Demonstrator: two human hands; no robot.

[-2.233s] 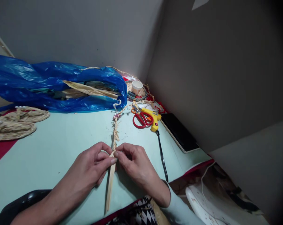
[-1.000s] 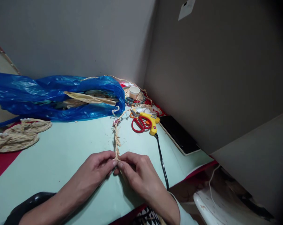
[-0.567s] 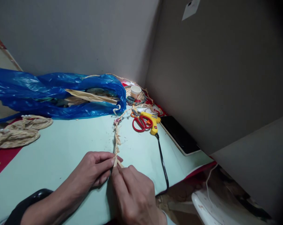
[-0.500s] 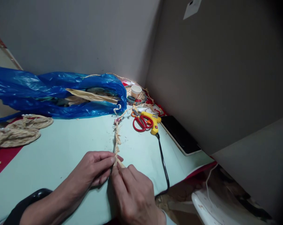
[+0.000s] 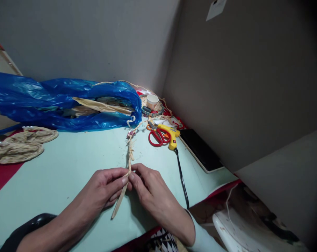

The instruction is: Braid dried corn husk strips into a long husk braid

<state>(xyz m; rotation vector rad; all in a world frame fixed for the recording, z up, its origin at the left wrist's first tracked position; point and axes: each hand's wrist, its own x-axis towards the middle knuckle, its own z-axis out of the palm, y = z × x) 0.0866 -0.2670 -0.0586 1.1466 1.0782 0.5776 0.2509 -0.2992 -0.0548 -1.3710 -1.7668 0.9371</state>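
Observation:
A pale braided straw cord (image 5: 130,154) runs from the far clutter straight toward me over the table. My left hand (image 5: 108,183) pinches its near end between thumb and fingers from the left. From the other side my right hand (image 5: 146,183) grips the same braid, thumb and fingertips close against the left ones. A loose flat strand (image 5: 119,203) hangs down toward me from under the fingertips. Small frayed ends stick out along the braid. Beyond the hands, a little metal-and-pink clip (image 5: 130,133) sits at the cord's far stretch.
A blue plastic bag (image 5: 66,87) holding dried husks (image 5: 103,106) lies at the back. Woven soles (image 5: 16,148) are on the left. Red-handled scissors (image 5: 158,135), a yellow glue gun (image 5: 172,136) and a black-screened tablet (image 5: 200,148) lie right. A paper cup (image 5: 152,101) stands behind.
My right hand has shifted up and turned, now beside the braid rather than below it. The flat strand now shows, hanging toward me. My left hand has stayed nearly in place.

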